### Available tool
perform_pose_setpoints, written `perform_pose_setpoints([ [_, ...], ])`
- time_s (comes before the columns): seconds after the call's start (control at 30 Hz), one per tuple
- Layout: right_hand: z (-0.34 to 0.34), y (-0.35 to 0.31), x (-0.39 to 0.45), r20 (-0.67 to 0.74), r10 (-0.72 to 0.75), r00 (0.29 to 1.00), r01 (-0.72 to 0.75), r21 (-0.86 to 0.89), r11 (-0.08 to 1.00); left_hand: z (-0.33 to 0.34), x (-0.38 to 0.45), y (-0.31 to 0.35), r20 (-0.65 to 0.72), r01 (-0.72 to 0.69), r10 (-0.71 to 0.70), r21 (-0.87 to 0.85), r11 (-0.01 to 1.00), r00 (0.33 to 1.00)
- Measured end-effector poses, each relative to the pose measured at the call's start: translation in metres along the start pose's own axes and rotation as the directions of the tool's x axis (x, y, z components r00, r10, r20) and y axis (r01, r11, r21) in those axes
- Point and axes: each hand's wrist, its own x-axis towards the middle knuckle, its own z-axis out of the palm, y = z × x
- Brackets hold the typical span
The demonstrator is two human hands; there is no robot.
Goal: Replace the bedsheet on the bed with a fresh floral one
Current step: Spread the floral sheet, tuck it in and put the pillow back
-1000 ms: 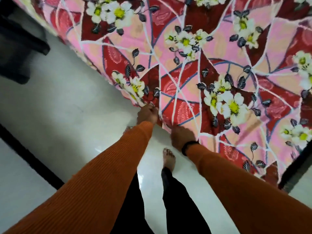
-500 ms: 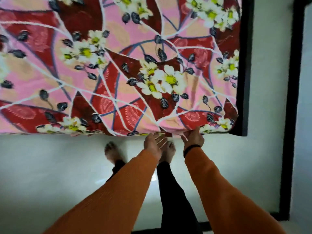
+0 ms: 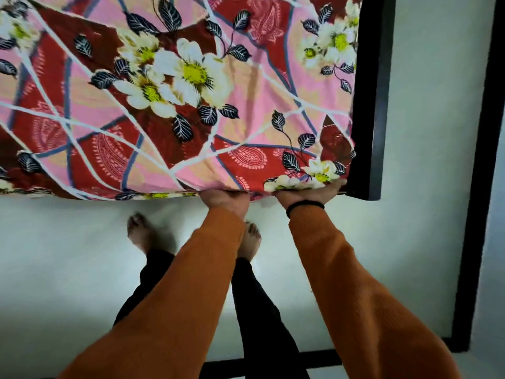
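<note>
A floral bedsheet (image 3: 175,105) in red and pink with white flowers lies spread over the bed and fills the upper part of the head view. Both my hands are at its near edge, close to the bed's right corner. My left hand (image 3: 225,199) has its fingers pushed under the sheet's hem, out of sight. My right hand (image 3: 308,193) lies flat along the hem just left of the corner, its fingertips hidden beneath the cloth. Orange sleeves cover both arms.
A black bed frame board (image 3: 369,105) runs along the bed's right end. The white floor (image 3: 68,269) lies below the bed edge, with my bare feet on it. Black floor bands (image 3: 475,214) run at the right and along the bottom.
I have moved right along the bed edge to its corner by the black board. Both hands went from resting on the hem to reaching under it.
</note>
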Motion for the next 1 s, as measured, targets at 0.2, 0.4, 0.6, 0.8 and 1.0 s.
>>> perform_pose_setpoints([
  [0.2,0.009,-0.015,-0.004,-0.133,0.088,0.987,-0.071,0.125,0.990,-0.001,0.001,0.001,0.021,0.025,-0.024,-0.063,0.998,0.999],
  [0.4,-0.026,-0.035,0.011,0.141,0.100,0.985,-0.098,-0.020,0.995,-0.008,0.007,-0.005,0.051,-0.056,0.057,-0.028,0.998,0.997],
  [0.6,-0.021,-0.078,0.027,0.028,-0.116,0.993,0.116,-0.461,0.880,-0.013,0.021,-0.010,0.125,-0.047,0.060,-0.101,0.994,0.990],
  [0.8,0.006,-0.065,-0.015,0.782,-0.591,0.197,0.684,-0.542,-0.488,-0.007,0.025,-0.013,0.074,0.020,-0.012,-0.102,0.995,0.997],
  [1.0,0.045,0.058,-0.034,0.926,0.347,0.151,0.572,0.205,-0.794,-0.014,0.003,0.014,0.128,0.118,-0.127,0.076,0.990,0.984],
])
